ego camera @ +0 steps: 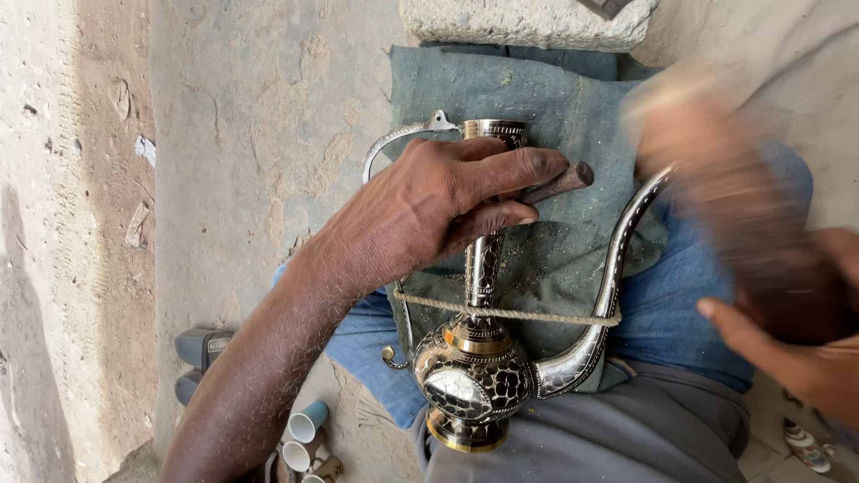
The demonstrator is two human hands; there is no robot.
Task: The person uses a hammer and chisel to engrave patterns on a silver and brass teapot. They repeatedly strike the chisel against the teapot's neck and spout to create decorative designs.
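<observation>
Your left hand (447, 201) is closed around the neck of one tall metal jug (474, 358), pinching a short dark punch (559, 183) against it. The jug lies along your lap on a grey-green cloth (555, 107), its mouth at the far end and its foot nearest you, with a single cord (537, 315) stretched across neck and spout. Your right hand (787, 331) grips a hammer-like tool (707, 170), blurred with motion. The jug looks stiff, fairly heavy and slick where polished, and its thin spout and handle would likely bend, so hold it by the neck or round belly. At near left on the ground stand three small cups (304, 438).
</observation>
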